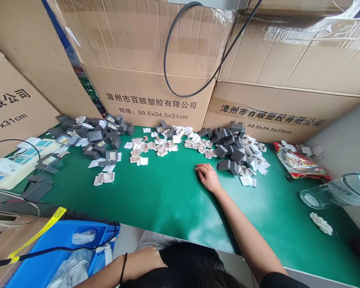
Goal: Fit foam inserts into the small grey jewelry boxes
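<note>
My right hand (208,178) rests on the green tabletop (162,192), its fingers loosely curled and nothing visible in them. Just right of it lies a heap of dark grey small boxes (232,148), mixed with crumpled white paper inserts (253,158). Beyond the fingertips are more folded white inserts (198,143). Low in the view, my left hand (147,256) is down by the dark clothing at my lap, below the table edge, with a black band on the wrist. Its fingers are hidden.
Another pile of grey boxes (97,138) covers the table's left side, near a white power strip (21,164). Cardboard cartons (150,84) wall the back, with a black cable loop (165,60) hanging down. At right are a red food packet (300,162) and clear bottle (336,194). A blue bin (42,254) stands lower left.
</note>
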### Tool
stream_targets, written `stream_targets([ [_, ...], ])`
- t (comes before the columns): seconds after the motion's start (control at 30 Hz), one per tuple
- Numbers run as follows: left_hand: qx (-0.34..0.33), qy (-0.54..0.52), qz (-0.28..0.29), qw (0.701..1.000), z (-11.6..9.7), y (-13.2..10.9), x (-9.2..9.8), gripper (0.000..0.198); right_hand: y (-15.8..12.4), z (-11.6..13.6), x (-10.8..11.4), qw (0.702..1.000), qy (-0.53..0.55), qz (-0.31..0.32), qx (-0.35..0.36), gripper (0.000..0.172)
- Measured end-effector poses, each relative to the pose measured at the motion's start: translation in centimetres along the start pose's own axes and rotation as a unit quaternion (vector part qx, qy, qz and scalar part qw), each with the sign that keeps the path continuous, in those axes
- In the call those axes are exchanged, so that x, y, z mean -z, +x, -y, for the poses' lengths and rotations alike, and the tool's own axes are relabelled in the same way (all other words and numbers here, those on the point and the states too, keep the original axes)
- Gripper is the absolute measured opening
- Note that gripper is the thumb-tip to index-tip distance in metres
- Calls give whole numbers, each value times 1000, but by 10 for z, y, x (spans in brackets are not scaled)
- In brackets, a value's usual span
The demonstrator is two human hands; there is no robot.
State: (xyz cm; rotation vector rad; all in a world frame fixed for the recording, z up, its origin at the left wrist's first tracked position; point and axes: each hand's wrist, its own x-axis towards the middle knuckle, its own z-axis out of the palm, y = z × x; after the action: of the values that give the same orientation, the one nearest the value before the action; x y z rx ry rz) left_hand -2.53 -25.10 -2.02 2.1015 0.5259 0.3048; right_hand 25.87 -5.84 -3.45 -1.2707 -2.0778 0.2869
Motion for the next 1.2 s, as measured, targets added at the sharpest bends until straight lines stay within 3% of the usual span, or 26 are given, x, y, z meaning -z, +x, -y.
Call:
stream_targets([
  [0.03,1,58,22,998,-6,1,13,53,0,0,0,1000,0,0,-3,25],
  [0.1,28,155,16,987,-17,8,45,43,-1,2,-1,1000,-12,-6,-12,24],
  [0.17,32,143,-26,989,-24,24,78,37,3,7,-5,999,-48,-4,-8,24],
  [0.23,29,86,-105,990,-19,50,108,36,14,14,-13,995,-94,20,25,24],
  [0.33,64,-38,-288,955,12,105,138,36,54,24,-31,987,-126,56,85,25],
  [0.37,96,-91,-385,914,26,124,144,37,73,26,-37,988,-122,50,87,26],
  [0.4,115,-104,-435,887,41,141,150,40,94,28,-44,990,-113,31,74,27],
  [0.5,143,-124,-508,840,77,174,163,47,158,31,-57,995,-91,-28,28,34],
  [0.57,146,-135,-511,836,92,179,167,44,196,33,-60,996,-77,-33,22,41],
  [0.67,144,-159,-486,847,101,173,169,38,240,34,-58,992,-88,21,87,52],
  [0.77,145,-200,-472,846,107,167,175,35,270,31,-60,972,-147,102,153,56],
  [0.87,146,-261,-458,837,113,166,183,34,286,29,-68,959,-160,155,174,48],
  [0.97,139,-338,-420,831,118,165,192,35,286,30,-74,962,-121,150,193,41],
  [1.1,133,-443,-333,822,122,156,207,45,261,36,-65,987,47,38,151,38],
  [1.13,131,-479,-305,813,123,153,212,49,250,37,-60,988,97,12,120,40],
  [1.2,114,-584,-245,765,125,146,220,56,227,38,-49,980,189,-10,54,42],
])
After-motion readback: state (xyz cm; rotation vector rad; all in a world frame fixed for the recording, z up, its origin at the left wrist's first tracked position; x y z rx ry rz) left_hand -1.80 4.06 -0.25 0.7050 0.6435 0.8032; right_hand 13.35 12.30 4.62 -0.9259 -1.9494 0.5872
